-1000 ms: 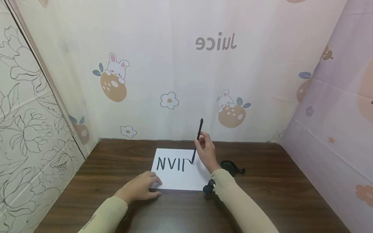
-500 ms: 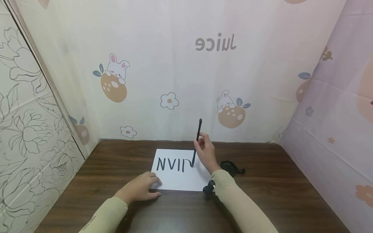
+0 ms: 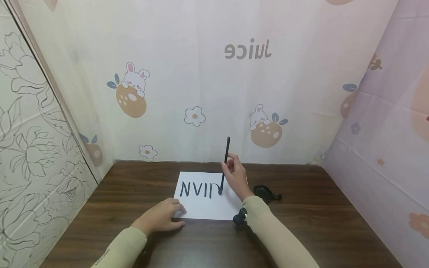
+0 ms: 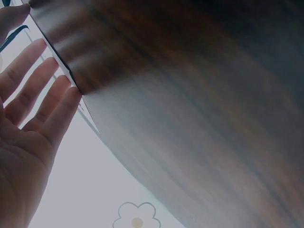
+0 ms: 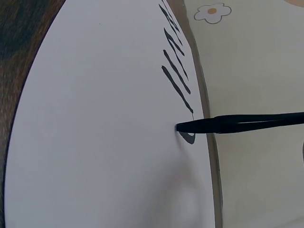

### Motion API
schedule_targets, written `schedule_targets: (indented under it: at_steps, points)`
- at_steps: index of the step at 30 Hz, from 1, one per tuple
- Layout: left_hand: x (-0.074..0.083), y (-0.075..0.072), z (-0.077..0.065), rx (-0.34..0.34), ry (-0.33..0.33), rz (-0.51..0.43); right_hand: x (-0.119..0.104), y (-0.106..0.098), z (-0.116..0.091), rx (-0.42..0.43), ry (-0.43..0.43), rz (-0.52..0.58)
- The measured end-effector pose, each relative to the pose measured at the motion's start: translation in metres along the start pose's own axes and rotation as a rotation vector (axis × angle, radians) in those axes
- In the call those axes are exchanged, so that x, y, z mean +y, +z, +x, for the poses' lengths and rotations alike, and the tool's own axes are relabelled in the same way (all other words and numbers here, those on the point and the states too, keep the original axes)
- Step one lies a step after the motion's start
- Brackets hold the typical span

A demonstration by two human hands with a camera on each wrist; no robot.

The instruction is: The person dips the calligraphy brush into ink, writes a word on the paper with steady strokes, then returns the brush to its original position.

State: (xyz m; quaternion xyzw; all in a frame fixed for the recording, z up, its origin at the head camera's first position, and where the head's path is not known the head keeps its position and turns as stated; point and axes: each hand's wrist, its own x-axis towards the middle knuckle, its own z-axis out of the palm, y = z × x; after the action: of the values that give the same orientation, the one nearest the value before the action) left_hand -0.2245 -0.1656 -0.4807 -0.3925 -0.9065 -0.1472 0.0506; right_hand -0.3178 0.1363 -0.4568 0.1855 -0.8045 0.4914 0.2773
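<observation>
My right hand [image 3: 235,176] pinches a thin black writing brush [image 3: 226,152] that stands nearly upright, a small loop at its top end. In the right wrist view the brush's dark tip [image 5: 183,127] touches a white sheet of paper [image 5: 95,133], at the lower end of a curved black stroke. Dark letters [image 3: 196,190] run in a row to the left of the brush on the same paper. With its fingers spread, my left hand [image 3: 162,214] rests at the sheet's lower left corner. The left wrist view shows its fingertips along the paper's edge.
A black gourd-shaped dish [image 3: 263,192] lies right of the paper, partly behind my right wrist. The dark wooden table [image 3: 318,223] ends at a printed curtain [image 3: 214,82] at the back. A small black device [image 3: 239,217] is strapped to my right wrist.
The brush tip has moved down the paper, toward me, and the last stroke has grown longer. The brush's top has shifted slightly left. My left hand has stayed put.
</observation>
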Motion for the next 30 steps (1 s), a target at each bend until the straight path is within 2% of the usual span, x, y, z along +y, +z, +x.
schedule_targets:
  at_steps: [13,20,30]
  points:
    - [-0.0035,0.0049,-0.0002,0.017,0.013,0.008,-0.0021,0.0025,-0.0008,-0.020,0.018,0.021]
    - [-0.0039,0.0045,-0.0002,0.004,-0.001,0.009,-0.0031,0.0048,-0.0015,-0.022,-0.004,0.027]
    - [-0.0017,0.0027,-0.0001,0.027,0.017,0.013,-0.0039,0.0081,-0.0019,-0.042,-0.015,0.034]
